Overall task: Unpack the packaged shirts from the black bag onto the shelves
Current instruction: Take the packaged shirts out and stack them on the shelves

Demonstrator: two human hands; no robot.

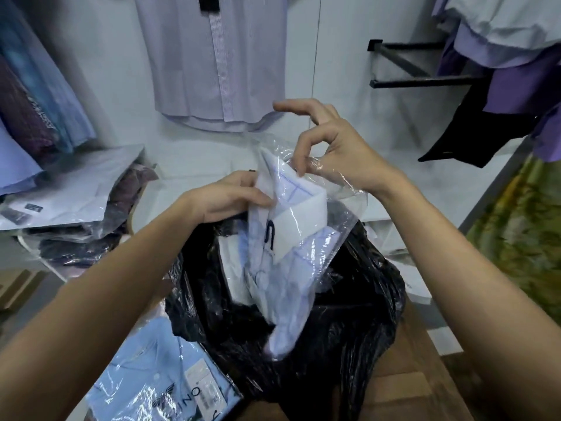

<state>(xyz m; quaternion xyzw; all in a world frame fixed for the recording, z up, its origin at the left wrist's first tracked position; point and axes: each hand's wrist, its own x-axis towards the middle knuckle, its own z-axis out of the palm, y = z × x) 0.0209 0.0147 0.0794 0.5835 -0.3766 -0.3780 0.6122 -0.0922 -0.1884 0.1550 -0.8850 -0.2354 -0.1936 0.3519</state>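
- The right hand pinched the top edge of the clear plastic wrap between thumb and curled fingers, its forefinger lifted free and pointing toward ten o'clock.
- The left hand gripped the same package from nine o'clock, fingers curled round the left edge just below the right hand's pinch, so both hands were clamped on one item.
- That item, the pale-blue checked shirt in a clear plastic sleeve, stood nearly upright; its long axis ran from twelve o'clock at the hands down to six o'clock, leaning slightly toward seven.
- Its lower end was inside the mouth of the crinkled black plastic bag, which sat directly beneath the hands on the brown wooden surface.
- Judged from this, the lift had to follow the axis straight up before any swing sideways, otherwise the sleeve could drag on the bag's rim.
- A light-blue packaged shirt with a printed label lay flat at seven o'clock, touching the bag.
- A stack of packaged shirts, white and dark, rested on a white shelf at ten o'clock, nearer the left hand than the right, the likelier drop point.
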